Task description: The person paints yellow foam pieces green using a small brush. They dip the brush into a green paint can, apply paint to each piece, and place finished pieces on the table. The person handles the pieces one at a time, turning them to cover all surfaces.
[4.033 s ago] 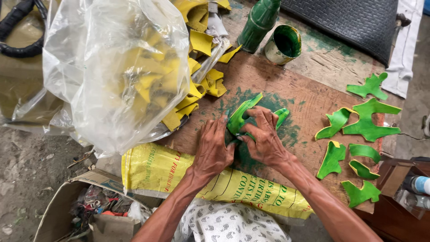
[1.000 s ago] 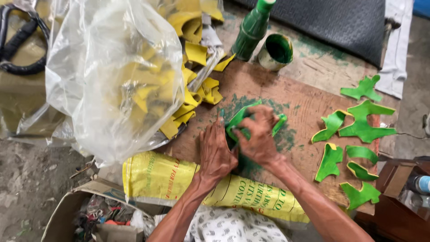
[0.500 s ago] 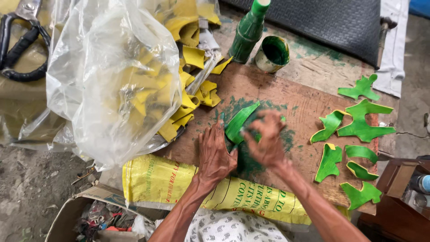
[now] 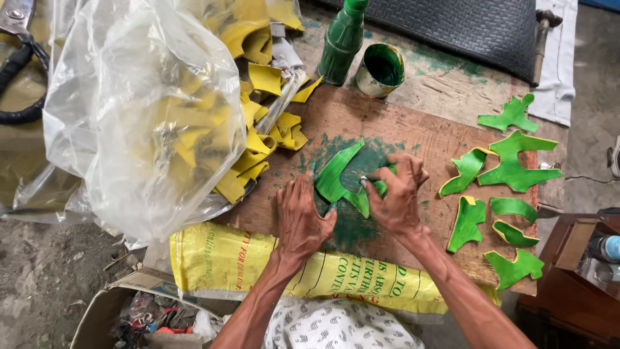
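A curved, green-painted cut piece [image 4: 337, 178] lies on a brown board [image 4: 400, 132] over a patch of green paint stain. My left hand [image 4: 301, 216] presses flat on the piece's lower left edge, fingers spread. My right hand [image 4: 399, 196] is bunched on its right part, fingertips pinched down on the piece; whether it holds a small applicator is hidden. Both hands are smeared with green.
Several green painted pieces [image 4: 510, 168] lie at the board's right. A green bottle [image 4: 342, 40] and a tin of green paint [image 4: 381, 70] stand behind. A clear plastic bag [image 4: 142, 110] and yellow unpainted pieces [image 4: 265, 139] are at left. A yellow woven sack [image 4: 258, 265] covers the near edge.
My right hand has shifted a little across the green piece, rubbing over it, while my left hand stays pressed on it. The view has drifted slightly.
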